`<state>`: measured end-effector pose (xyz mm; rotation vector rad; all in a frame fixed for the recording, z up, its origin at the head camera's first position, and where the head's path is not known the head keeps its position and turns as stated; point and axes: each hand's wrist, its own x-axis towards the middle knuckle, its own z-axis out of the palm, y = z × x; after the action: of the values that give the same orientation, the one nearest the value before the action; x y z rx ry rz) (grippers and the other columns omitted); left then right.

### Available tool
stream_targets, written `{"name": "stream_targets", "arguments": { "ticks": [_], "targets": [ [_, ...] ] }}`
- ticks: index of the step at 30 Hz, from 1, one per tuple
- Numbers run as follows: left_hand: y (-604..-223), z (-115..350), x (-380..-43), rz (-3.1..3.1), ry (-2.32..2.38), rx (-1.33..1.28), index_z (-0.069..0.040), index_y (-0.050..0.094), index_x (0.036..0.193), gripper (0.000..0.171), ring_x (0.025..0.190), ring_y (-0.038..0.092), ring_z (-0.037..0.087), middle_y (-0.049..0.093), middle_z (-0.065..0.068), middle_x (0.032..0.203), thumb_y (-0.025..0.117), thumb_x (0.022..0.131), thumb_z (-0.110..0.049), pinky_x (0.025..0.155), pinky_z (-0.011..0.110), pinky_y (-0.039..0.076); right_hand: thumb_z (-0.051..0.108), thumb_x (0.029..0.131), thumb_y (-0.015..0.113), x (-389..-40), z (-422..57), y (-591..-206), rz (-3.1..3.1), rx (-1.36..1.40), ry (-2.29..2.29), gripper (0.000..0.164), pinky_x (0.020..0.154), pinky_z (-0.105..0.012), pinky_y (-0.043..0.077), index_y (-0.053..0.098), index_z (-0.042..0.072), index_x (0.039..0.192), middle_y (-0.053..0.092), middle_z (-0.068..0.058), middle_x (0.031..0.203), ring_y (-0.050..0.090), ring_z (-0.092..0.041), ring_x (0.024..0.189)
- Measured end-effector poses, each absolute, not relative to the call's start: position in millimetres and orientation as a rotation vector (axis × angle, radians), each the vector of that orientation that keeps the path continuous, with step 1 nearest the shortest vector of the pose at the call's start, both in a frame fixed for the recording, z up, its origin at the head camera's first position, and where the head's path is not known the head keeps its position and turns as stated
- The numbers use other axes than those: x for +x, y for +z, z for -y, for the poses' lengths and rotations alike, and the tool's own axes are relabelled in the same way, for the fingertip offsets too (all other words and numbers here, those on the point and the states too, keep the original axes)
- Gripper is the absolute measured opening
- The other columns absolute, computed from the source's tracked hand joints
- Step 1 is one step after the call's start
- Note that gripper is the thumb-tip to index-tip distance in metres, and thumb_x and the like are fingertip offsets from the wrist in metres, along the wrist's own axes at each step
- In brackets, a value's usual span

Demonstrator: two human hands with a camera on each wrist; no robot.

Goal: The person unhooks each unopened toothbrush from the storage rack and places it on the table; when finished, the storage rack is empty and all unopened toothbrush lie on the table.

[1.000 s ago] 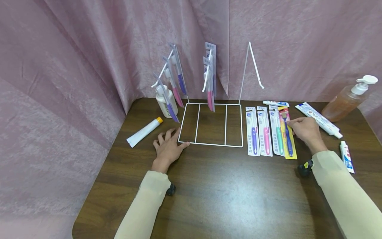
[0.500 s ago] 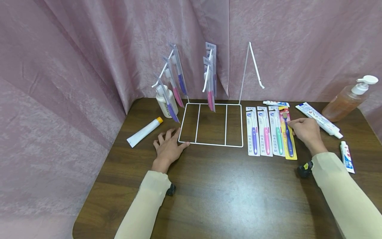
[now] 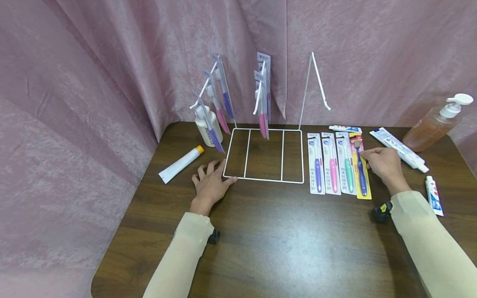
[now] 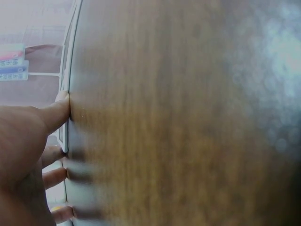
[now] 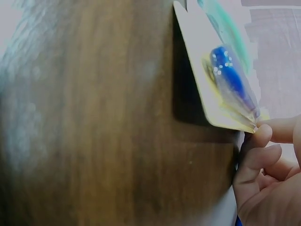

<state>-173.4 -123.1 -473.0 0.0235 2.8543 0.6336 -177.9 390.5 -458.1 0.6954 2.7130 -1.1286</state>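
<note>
My right hand [image 3: 384, 163] pinches the right edge of a yellow-and-red carded toothbrush [image 3: 360, 167] with a blue handle. In the right wrist view thumb and index finger meet at the edge of this toothbrush pack [image 5: 230, 94]. Just left of it lie packaged toothbrushes with green [image 3: 347, 163], pink [image 3: 332, 163] and purple [image 3: 317, 163] handles. My left hand [image 3: 210, 186] rests with spread fingers at the front left corner of a white wire rack [image 3: 273, 180]. In the left wrist view its thumb [image 4: 59, 110] touches the wire.
Packaged toothbrushes hang from the rack's left arm [image 3: 204, 87] and middle arm [image 3: 257, 99]; its right arm [image 3: 319, 82] is bare. A white bottle [image 3: 208, 128] and yellow-capped tube [image 3: 180, 164] stand left. Toothpaste tubes [image 3: 399, 149] and a pump bottle [image 3: 432, 126] are right.
Very little differs. The right wrist has dropped slightly toward me while the fingers stay at the yellow pack's edge. My left hand keeps its place at the rack.
</note>
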Motion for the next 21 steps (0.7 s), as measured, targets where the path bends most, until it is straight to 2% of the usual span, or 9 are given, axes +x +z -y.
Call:
{"name": "stream_targets", "arguments": {
  "ticks": [4,8,15,21],
  "targets": [
    [-469,121,-170,-2.870,0.613,0.027,-0.024,0.035,0.182,0.084,0.167,0.022,0.052,0.030,0.011,0.188,0.068,0.112,-0.056,0.131,0.079,0.018,0.037,0.118,0.057,-178,-391,-458,-2.705,0.706,-1.155,0.056,0.068,-0.031,0.046,0.071,-0.010,0.146,0.066,0.008,0.084,0.058,-0.007,0.078],
    [-467,120,-169,-2.869,0.607,0.025,-0.025,0.035,0.182,0.084,0.168,0.022,0.053,0.030,0.011,0.188,0.068,0.112,-0.056,0.131,0.080,0.018,0.037,0.118,0.058,-178,-391,-457,-2.700,0.709,-1.151,0.055,0.067,-0.031,0.046,0.072,-0.009,0.145,0.064,0.011,0.078,0.057,-0.007,0.076],
    [-473,124,-174,-2.851,0.643,0.023,-0.026,0.034,0.182,0.087,0.168,0.020,0.053,0.029,0.010,0.188,0.070,0.110,-0.059,0.132,0.080,0.015,0.036,0.117,0.059,-178,-389,-458,-2.719,0.742,-1.099,0.054,0.075,-0.035,0.045,0.073,-0.010,0.143,0.072,0.002,0.086,0.061,-0.017,0.087],
    [-478,126,-176,-2.849,0.652,0.028,-0.027,0.035,0.182,0.088,0.168,0.020,0.053,0.029,0.009,0.189,0.070,0.109,-0.061,0.132,0.081,0.015,0.040,0.117,0.060,-179,-390,-461,-2.728,0.771,-1.088,0.057,0.077,-0.036,0.044,0.072,-0.010,0.143,0.074,0.000,0.086,0.062,-0.022,0.092]
  ]
}}
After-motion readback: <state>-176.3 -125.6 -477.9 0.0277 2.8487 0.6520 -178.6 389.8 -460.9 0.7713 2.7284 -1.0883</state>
